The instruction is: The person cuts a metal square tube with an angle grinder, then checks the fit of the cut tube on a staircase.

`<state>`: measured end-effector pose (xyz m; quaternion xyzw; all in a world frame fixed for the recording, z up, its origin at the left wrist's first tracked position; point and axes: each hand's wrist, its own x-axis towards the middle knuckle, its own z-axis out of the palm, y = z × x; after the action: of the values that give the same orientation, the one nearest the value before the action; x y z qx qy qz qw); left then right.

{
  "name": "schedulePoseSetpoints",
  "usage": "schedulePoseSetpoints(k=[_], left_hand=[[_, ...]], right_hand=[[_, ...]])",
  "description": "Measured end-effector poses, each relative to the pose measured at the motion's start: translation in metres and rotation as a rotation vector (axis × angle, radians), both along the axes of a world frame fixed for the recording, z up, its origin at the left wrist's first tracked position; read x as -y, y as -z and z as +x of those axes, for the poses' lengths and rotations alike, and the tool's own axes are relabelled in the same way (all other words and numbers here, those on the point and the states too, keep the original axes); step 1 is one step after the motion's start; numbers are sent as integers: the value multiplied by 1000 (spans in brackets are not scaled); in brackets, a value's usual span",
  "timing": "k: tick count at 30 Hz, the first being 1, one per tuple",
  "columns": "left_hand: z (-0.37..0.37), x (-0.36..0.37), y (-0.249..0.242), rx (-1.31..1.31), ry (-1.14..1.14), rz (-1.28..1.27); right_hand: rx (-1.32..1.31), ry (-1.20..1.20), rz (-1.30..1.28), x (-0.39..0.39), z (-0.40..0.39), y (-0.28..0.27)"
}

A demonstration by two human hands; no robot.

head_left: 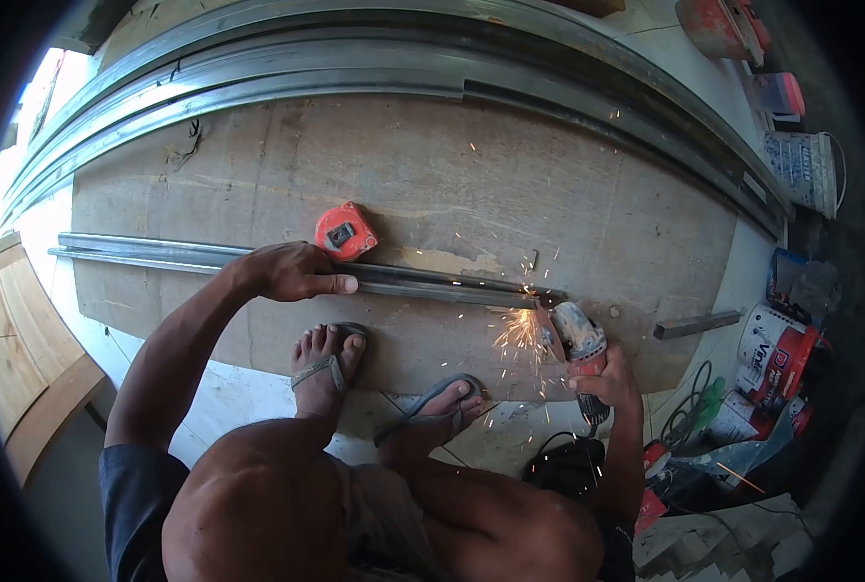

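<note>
My right hand [609,380] is wrapped round the body of an angle grinder [580,335]. Its disc meets the right end of a thin steel channel [423,283], and orange sparks [522,330] spray down and to the left. My left hand [295,272] grips the channel left of its middle, thumb along the near side and fingers over the far side, partly hidden. Just beyond that hand a red tape measure [345,233] lies on the plywood sheet [452,175]. The channel stretches left past the sheet's edge.
Long steel profiles [355,58] lie across the far side. A short steel offcut [696,325] sits at the right, near paint buckets [778,351] and a coiled cable [687,412]. My sandalled feet [324,373] are close to the channel. A wooden panel [25,349] stands left.
</note>
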<state>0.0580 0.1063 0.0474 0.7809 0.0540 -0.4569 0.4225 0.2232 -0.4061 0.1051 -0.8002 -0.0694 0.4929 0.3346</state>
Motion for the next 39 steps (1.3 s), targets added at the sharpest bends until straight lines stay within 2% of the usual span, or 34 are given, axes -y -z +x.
schedulePoseSetpoints(k=[8,14,17,26,28,29,32,33,36,39], left_hand=[[-2,1,2,90,-12,2],[-3,0,3,55,-14,4],[-3,0,3,65,-7,10],[-5,2,0,95,-18,-15],[-5,2,-3,96,17,48],[-10,5,0,185,-22,66],[-15,21,-7,380,38,280],[-19,31,-6,506,-3,301],[-18,64,-10,641,23,312],[-20,90,12,766,19,336]], right_hand=[[-11,-30,-45,-8,9,-6],[-56,42,32,-2,14,3],[-56,-48,-42,-8,19,-4],[-41,10,45,-13,12,-1],[-13,38,16,-6,6,-3],[-2,54,17,-2,1,-6],[-70,286,218,13,-27,-21],[-48,312,209,19,-37,-24],[-26,546,311,30,-67,-36],[-11,638,225,48,-87,-33]])
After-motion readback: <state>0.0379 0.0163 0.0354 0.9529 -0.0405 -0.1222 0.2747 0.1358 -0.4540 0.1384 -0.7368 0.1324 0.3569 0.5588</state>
